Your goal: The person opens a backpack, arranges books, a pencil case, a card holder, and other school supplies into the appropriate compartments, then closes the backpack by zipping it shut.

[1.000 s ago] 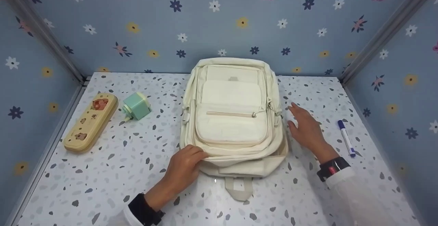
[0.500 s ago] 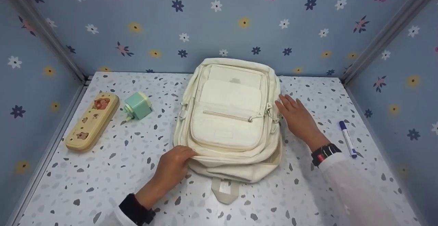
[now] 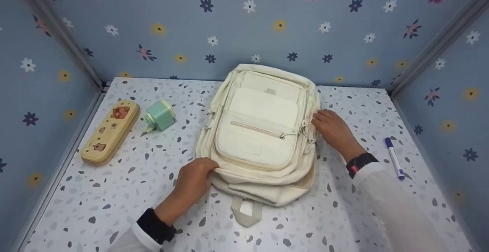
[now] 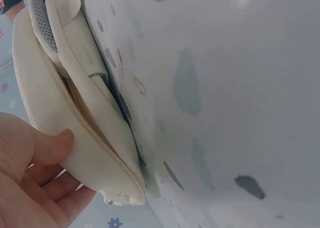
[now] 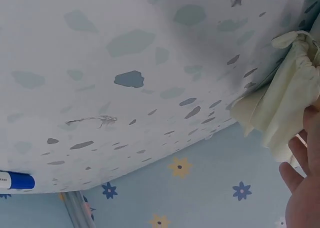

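A cream backpack (image 3: pixel 263 130) lies front side up on the speckled table, turned slightly at an angle. My left hand (image 3: pixel 195 177) grips its near left corner, thumb on one side and fingers on the other in the left wrist view. A long zipper (image 4: pixel 82 110) runs along the bag's edge there, its sides parted. On the opposite side, my right hand (image 3: pixel 334 131) holds the bag's right edge with bent fingers, beside the small zipper pulls (image 3: pixel 304 130). A webbing loop (image 3: pixel 246 217) sticks out from the bag's near end.
To the left lie a yellow pencil case (image 3: pixel 110 131) with bear pictures and a green pencil sharpener (image 3: pixel 160 115). A white marker with blue ends (image 3: pixel 394 158) lies at the right. Blue flowered panels (image 3: pixel 244 19) enclose the table at the back and sides.
The backpack has rotated, its near end swinging left together with my left hand. My right hand has come in from the right and its fingers have bent onto the bag's edge.
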Tool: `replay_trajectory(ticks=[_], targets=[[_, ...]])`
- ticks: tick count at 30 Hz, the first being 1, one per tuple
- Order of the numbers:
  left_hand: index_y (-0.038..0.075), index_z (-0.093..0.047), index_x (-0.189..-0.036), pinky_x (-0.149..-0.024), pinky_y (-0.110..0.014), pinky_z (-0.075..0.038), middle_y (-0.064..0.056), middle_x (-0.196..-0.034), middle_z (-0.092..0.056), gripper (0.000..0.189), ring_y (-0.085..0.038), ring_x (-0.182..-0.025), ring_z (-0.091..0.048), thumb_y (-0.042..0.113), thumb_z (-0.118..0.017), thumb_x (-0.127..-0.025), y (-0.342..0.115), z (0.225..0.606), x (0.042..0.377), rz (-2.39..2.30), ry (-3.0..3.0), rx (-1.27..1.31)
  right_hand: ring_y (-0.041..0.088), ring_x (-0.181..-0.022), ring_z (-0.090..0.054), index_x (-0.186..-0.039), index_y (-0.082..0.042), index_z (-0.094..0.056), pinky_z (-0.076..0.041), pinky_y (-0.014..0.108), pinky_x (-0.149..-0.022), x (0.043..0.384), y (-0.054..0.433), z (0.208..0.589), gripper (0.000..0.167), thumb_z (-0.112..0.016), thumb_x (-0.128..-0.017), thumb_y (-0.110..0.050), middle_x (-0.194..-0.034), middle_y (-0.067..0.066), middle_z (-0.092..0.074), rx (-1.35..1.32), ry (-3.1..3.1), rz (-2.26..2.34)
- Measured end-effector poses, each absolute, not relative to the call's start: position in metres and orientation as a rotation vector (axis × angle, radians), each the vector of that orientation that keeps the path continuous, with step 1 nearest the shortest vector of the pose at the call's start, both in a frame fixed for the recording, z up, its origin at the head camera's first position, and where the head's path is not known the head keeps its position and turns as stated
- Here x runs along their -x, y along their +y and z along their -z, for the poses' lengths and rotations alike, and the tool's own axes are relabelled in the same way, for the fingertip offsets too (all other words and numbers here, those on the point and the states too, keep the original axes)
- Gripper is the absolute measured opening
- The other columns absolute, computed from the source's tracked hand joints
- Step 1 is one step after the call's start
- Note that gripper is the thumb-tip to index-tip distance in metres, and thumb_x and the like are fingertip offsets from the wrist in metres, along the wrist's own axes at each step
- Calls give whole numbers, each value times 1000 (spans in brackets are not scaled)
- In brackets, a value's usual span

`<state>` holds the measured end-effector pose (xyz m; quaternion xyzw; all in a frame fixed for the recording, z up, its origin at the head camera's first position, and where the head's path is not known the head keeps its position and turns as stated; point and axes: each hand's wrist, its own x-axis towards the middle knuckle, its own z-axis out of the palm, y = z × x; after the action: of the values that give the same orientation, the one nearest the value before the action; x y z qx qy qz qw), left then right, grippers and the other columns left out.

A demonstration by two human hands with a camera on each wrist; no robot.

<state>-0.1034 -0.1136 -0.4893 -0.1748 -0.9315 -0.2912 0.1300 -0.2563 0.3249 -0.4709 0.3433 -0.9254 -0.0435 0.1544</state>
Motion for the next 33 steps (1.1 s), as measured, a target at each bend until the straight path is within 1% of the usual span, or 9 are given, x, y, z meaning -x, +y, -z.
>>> replay_trajectory(ticks=[4, 7, 12, 15, 21, 26, 29, 33], targets=[[6, -78, -96, -81, -41, -60, -8, -97, -75, 37, -27, -93, -72, -23, -71, -75, -116, 488, 108, 884, -2720, 488, 39, -116, -64, -102, 2, -68, -46, 57, -109, 251, 326, 472, 18, -61, -92, 16, -112, 19, -69, -971, -2682, 73], [6, -77, -94, -79, -40, -59, -7, -95, -73, 35, -26, -92, -70, -23, -70, -76, -115, 486, 110, 885, -2708, 498, 39, -106, -66, -101, 2, -68, -49, 57, -103, 244, 326, 474, 17, -62, -91, 16, -105, 19, -70, -914, -2734, 87], [6, -76, -92, -76, -39, -57, -6, -93, -67, 36, -26, -88, -66, -23, -74, -69, -108, 483, 104, 806, -2615, 603, 40, -89, -66, -98, 4, -67, -53, 54, -89, 235, 320, 475, 13, -63, -89, 14, -93, 19, -68, -827, -2795, 136], [4, -75, -92, -79, -39, -56, -7, -96, -66, 38, -27, -91, -65, -23, -72, -67, -101, 480, 98, 777, -2527, 687, 39, -82, -65, -94, 4, -66, -54, 53, -84, 231, 316, 475, 9, -63, -89, 11, -87, 19, -66, -775, -2817, 106], [7, -73, -91, -88, -38, -54, -7, -101, -68, 31, -26, -99, -64, -10, -64, -66, -80, 474, 85, 754, -2433, 815, 39, -74, -63, -88, 4, -65, -54, 53, -73, 218, 310, 475, 4, -63, -88, 7, -81, 19, -63, -668, -2838, 54], [11, -69, -87, -90, -38, -52, -4, -98, -67, 18, -24, -97, -63, 2, -70, -71, -64, 472, 76, 686, -2424, 888, 39, -67, -62, -83, 3, -64, -52, 52, -64, 207, 306, 477, 6, -67, -87, 5, -75, 19, -62, -635, -2829, 71], [12, -72, -92, -89, -38, -52, -3, -96, -67, 18, -23, -95, -62, 6, -76, -76, -57, 474, 73, 591, -2437, 912, 37, -65, -61, -82, 2, -64, -52, 51, -62, 201, 304, 478, 8, -70, -88, 3, -74, 17, -62, -618, -2835, 77], [13, -73, -90, -83, -34, -52, -1, -86, -63, 29, -21, -85, -58, -4, -79, -67, -55, 478, 74, 415, -2464, 922, 35, -65, -62, -82, 0, -65, -52, 50, -67, 192, 305, 477, 9, -72, -88, 1, -74, 15, -64, -642, -2821, 72]])
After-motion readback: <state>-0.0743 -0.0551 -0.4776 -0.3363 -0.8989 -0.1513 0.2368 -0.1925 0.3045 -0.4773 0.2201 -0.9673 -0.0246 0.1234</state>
